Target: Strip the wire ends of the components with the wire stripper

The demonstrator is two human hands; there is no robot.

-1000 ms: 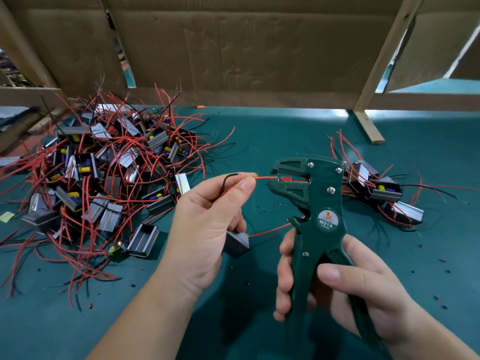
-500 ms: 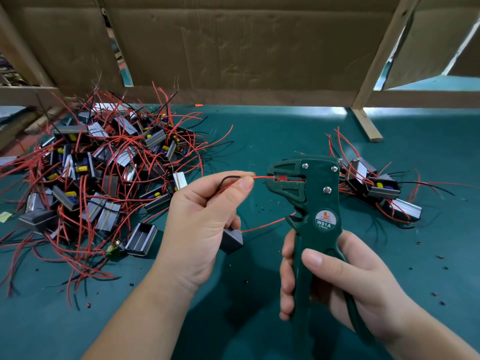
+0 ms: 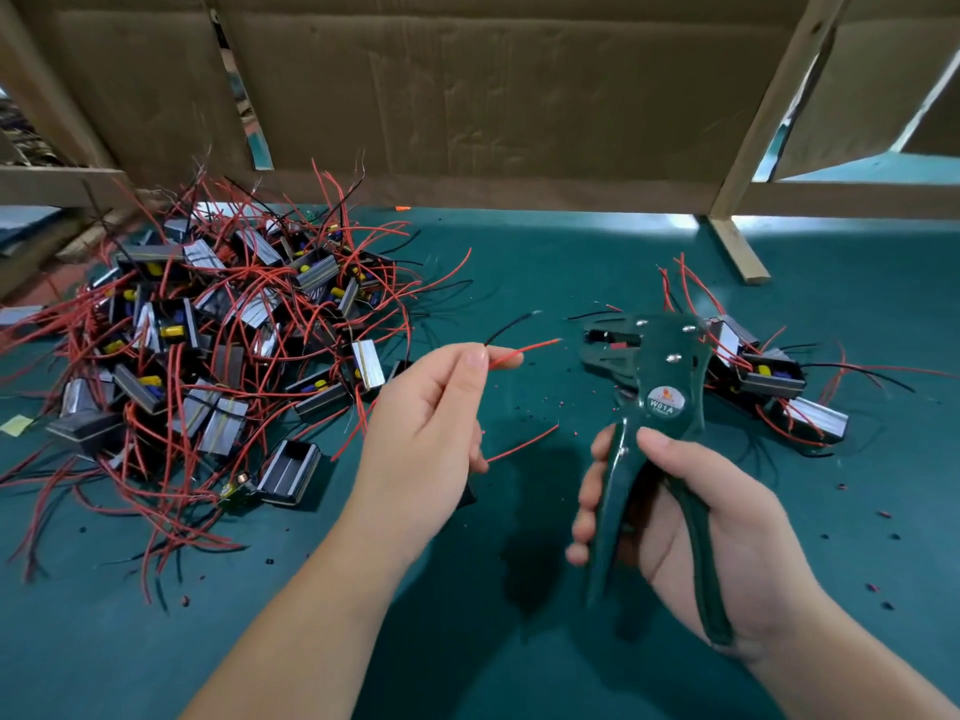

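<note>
We see the stripper (image 3: 655,407), dark green with a round label and three rivets on its head, gripped by the right hand (image 3: 691,532) around both handles; its long axis runs nearly upright, head away from us, jaws facing left. The left hand (image 3: 431,433) pinches a red wire (image 3: 524,349) and a black wire (image 3: 506,327) between thumb and forefinger, their ends pointing right toward the jaws but apart from them. Both are held above the green mat (image 3: 519,641). A large pile (image 3: 218,345) of components lies left, a small pile (image 3: 769,376) right, behind the stripper.
</note>
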